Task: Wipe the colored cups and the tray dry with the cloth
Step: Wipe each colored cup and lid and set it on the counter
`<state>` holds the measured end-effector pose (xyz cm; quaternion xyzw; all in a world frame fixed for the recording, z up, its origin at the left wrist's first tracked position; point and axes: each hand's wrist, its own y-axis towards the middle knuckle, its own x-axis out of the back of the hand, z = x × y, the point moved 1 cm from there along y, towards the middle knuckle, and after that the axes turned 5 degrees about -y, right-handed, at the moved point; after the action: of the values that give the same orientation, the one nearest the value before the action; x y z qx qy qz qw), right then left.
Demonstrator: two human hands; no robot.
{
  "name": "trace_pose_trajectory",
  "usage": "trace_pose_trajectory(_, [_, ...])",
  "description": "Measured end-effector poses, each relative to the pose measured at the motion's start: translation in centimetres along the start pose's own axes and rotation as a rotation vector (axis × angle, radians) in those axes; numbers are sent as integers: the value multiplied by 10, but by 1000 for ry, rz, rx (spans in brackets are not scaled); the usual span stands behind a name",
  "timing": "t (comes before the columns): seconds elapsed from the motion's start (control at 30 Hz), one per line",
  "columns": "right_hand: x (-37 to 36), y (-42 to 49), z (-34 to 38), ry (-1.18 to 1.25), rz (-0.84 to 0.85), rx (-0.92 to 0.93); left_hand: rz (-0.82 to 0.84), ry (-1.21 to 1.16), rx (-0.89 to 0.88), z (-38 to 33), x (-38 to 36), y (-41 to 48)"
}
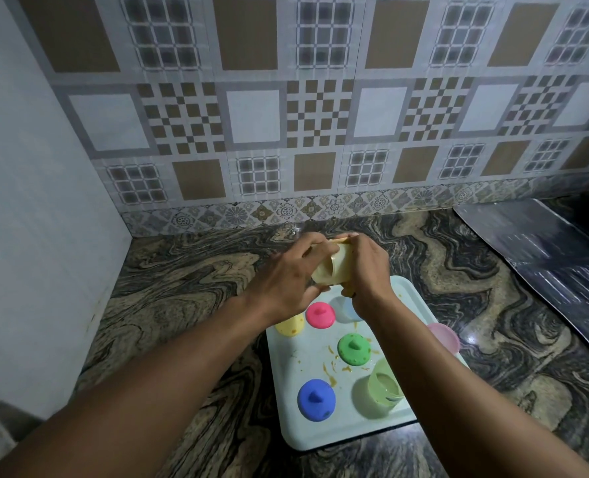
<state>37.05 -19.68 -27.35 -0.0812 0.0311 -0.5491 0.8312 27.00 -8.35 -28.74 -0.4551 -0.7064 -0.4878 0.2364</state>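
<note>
Head view: left hand [286, 281] and right hand [365, 267] both have their grip curled round one pale yellow cup [334, 267], tilted over the far end of the tray [306, 429] on the bench [182, 270]. Four domed lids sit there: yellow lid [291, 326], pink lid [320, 314], green lid [354, 348], blue lid [316, 400]. Three more cups: green cup [379, 391] tipped sideways, pale blue cup [350, 310] half hidden, pink cup [444, 338] at the right edge.

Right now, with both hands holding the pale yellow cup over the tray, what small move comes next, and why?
Probably set the cup on the counter, not the tray: orange smears beside the green lid would dirty it.
</note>
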Motion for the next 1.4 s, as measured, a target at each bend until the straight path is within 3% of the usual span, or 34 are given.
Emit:
trace_pose_trajectory(0.17, [-2,0,1,-10,-19,17,-80,-331,303,-1,-1,-2])
trace_pose_trajectory(0.33, [-2,2,-2,-13,3,12,-44,-34,-6,0,-1,-6])
trace_pose_trajectory(0.5, [-3,0,-2,-2,8,22,-145,-264,223,-4,1,-2])
trace_pose_trajectory(0.67, [-4,3,-3,10,3,16,-84,24,-88,-6,0,-3])
trace_pose_trajectory(0.83, [-2,0,2,22,1,30,-159,-166,182,-2,1,-4])
trace_pose_trajectory(1.0, [-2,-2,3,-6,-4,25,-71,110,-115,-1,4,-6])
trace_pose_trajectory(1.13, [-2,-2,1,10,-17,60,-134,-103,119,-1,2,-6])
trace_pose_trajectory(1.3, [-3,-2,-2,-23,-11,36,-57,130,-125,1,1,-7])
trace_pose_trajectory(1.4, [-4,-1,-4,-23,-15,61,-103,-25,52,4,3,-8])
